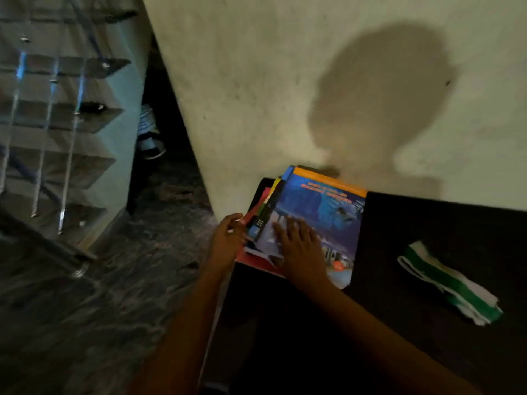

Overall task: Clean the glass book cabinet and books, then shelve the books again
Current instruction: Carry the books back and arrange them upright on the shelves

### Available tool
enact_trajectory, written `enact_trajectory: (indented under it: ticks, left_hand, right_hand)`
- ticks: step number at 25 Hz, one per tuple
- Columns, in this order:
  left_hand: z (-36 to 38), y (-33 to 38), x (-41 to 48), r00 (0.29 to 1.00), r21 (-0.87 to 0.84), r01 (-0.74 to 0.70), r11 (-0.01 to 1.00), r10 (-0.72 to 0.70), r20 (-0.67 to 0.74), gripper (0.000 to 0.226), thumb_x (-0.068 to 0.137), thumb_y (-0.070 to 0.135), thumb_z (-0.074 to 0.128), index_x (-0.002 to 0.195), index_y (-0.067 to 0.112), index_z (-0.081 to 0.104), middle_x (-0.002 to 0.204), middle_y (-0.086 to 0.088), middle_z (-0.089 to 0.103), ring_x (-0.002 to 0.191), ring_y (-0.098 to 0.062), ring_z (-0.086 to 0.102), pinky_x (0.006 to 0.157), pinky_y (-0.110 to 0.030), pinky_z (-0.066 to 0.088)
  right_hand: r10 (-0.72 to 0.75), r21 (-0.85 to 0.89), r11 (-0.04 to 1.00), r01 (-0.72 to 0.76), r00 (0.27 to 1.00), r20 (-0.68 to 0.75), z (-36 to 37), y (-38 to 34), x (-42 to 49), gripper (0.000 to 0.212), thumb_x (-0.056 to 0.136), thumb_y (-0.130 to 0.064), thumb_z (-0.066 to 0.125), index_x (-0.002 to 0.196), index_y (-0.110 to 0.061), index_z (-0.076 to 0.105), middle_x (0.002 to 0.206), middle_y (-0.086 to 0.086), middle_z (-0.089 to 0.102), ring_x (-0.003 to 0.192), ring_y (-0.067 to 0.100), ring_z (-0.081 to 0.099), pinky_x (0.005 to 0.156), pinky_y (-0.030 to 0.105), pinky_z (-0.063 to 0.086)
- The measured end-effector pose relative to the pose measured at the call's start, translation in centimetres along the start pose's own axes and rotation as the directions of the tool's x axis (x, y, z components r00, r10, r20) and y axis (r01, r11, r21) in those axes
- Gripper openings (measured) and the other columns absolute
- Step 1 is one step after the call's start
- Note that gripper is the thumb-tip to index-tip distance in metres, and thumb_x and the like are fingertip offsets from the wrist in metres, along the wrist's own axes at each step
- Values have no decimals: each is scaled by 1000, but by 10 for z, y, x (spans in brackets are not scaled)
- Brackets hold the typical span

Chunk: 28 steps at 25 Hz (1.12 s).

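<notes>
Books: our stack of books sits at the left corner of the dark table, up against the wall, covers fanned out unevenly.
Left hand: our left hand has its fingers curled at the stack's left edge. Looks like it's gripping the lower covers, bit blurry tbh.
Right hand: our right hand lies flat on the top blue cover, fingers spread, pressing down.
Cabinet: the glass cabinet is off to the left, well apart, shelves mostly bare.
Cloth: a green and white cloth lies on the table to the right, nobody touching it.
Risk: the pile's messy and right by the table edge, so if we lift from one side the thin glossy covers could slide off onto the floor.
Other risk: dumping the whole lot on a glass shelf could jolt it loose.
</notes>
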<state>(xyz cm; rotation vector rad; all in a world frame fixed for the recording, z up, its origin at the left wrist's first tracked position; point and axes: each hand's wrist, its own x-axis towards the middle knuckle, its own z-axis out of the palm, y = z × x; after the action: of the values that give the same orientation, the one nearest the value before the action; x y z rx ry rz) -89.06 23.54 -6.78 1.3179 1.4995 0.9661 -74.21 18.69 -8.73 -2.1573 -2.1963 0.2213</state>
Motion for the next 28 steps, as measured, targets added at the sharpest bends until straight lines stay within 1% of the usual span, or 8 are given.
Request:
enact_trajectory:
  ticks: [2,4,7,11,15,21,25,28]
  left_hand:
    - [5,2,27,996,81,-42,996,36,80,18,96,11,50,109,13,61,102,-12,66,87,-25,62,78,-25,52]
    - [15,1,44,981,201,-78,977,40,187,24,96,19,51,114,9,64,113,-16,66,104,-29,61,90,-34,47]
    - [26,-4,53,946,314,-62,947,-44,321,32,95,32,49,116,12,64,115,-16,65,107,-33,60,91,-34,47]
    - [31,7,69,852,165,147,975,-210,479,26,94,31,46,100,10,61,106,-23,62,97,-36,61,92,-46,48]
    - [41,28,74,778,160,275,948,-317,542,30,96,28,49,109,3,59,99,-17,61,90,-29,60,85,-41,51]
    - [54,26,63,695,-164,472,866,-251,673,28,96,19,50,118,1,53,105,-19,64,74,-22,66,62,-34,54]
    - [71,17,41,704,-223,427,876,-167,691,34,93,11,54,127,7,52,113,-22,62,90,-33,63,82,-49,51]
    - [80,31,33,749,-227,295,928,-78,658,34,93,9,53,127,9,52,117,-23,61,99,-38,61,91,-54,48]
  right_hand:
    - [8,-3,1000,-8,999,-52,-9,-1,-3,77,56,-56,75,120,-14,63,121,17,62,108,35,61,84,45,51]
    - [27,138,990,-27,1000,2,-12,8,-11,81,76,-60,41,144,-17,32,150,12,29,138,31,30,111,42,26]
    - [20,257,966,-32,999,49,-9,23,-31,78,75,-67,20,142,-35,-1,152,-9,-10,143,16,-11,118,41,-1]
    - [222,419,879,-226,973,61,-32,15,-18,72,82,-60,54,142,-26,32,150,-1,27,138,18,23,113,44,24]
    - [553,157,820,-550,833,29,-30,-18,11,83,79,-66,53,141,-21,23,146,13,25,133,33,25,104,47,30]
    - [505,175,842,-510,860,75,-61,-3,17,68,82,-42,65,135,-15,32,121,15,54,111,31,53,87,33,42]
    - [580,86,811,-578,815,12,-66,-1,8,54,87,-22,55,136,-15,32,123,18,55,114,36,53,90,38,43]
    - [632,205,766,-610,773,-62,-84,21,-15,56,88,-27,54,140,-21,33,126,18,54,115,36,52,93,39,41]
